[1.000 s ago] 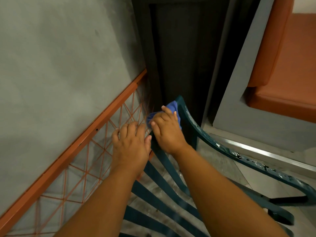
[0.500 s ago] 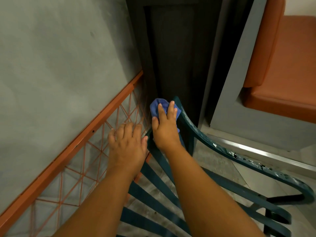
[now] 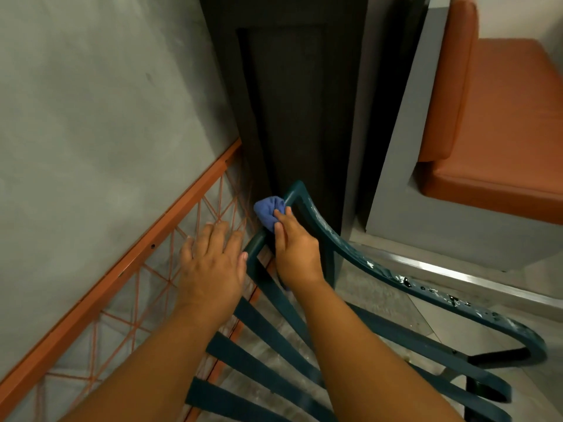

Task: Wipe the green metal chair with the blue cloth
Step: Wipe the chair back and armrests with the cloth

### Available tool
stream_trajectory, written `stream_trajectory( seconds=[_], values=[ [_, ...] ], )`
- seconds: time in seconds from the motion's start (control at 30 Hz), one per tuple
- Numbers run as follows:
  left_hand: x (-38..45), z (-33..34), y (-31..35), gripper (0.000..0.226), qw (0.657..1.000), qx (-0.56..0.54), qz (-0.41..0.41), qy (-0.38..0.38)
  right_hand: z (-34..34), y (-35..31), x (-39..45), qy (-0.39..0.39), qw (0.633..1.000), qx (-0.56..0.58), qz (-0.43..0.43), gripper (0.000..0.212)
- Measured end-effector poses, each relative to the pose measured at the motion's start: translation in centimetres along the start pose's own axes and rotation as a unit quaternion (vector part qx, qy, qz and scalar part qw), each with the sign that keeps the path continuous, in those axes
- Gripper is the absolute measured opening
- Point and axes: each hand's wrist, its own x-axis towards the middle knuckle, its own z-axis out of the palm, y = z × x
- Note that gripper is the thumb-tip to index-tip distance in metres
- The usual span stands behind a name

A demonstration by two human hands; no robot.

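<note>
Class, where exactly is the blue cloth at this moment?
In the head view, centre frame, the blue cloth is bunched under the right hand against the far corner of the green metal chair, beside the orange wire frame.

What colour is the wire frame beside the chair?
Orange, a metal wire-lattice frame with crossing strands, seen clearly in the head view.

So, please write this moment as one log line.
right hand grips blue cloth | cloth on green chair corner | left hand open
</note>
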Motion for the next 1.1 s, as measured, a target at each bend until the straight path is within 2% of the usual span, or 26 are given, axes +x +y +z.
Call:
stream_trajectory(
  seconds=[0.1,0.23,0.43,0.53,0.63,0.67,0.83,1.0,1.1],
  values=[
    [1.4,-0.2,0.5,0.038,0.998,-0.037,0.044,-0.006,-1.8,0.1,0.6,0.031,0.996,0.073,0.037,0.035],
    [5.0,0.1,2.2,0.037,0.993,-0.043,0.111,0.011,-3.2,-0.4,2.3,0.098,0.988,0.114,0.044,0.036],
    [6.8,2.0,3.4,0.04,0.993,-0.044,0.109,0.001,-4.1,0.2,5.5,0.143,0.981,0.116,0.058,0.038],
    [6.9,2.0,3.4,0.044,0.996,-0.034,0.076,-0.005,-3.6,0.2,7.4,0.11,0.989,0.092,0.033,0.039],
    [6.9,1.8,3.5,0.046,0.996,-0.003,0.09,-0.009,-1.7,1.0,8.2,-0.027,0.998,-0.041,-0.035,0.04],
    [6.8,1.7,3.5,0.045,0.996,-0.004,0.092,-0.007,-1.1,1.6,8.2,-0.045,0.995,-0.071,-0.055,0.04],
    [6.8,1.7,3.6,0.044,0.996,0.001,0.09,-0.009,0.2,1.5,9.0,-0.005,0.994,-0.111,-0.015,0.042],
    [6.9,1.9,3.7,0.041,0.996,0.006,0.087,-0.002,0.5,3.2,6.8,0.018,0.993,-0.058,-0.097,0.043],
    [7.1,2.0,3.8,0.043,0.996,0.006,0.092,0.004,-0.4,3.5,8.4,0.038,0.999,-0.032,-0.001,0.047]
  ],
)
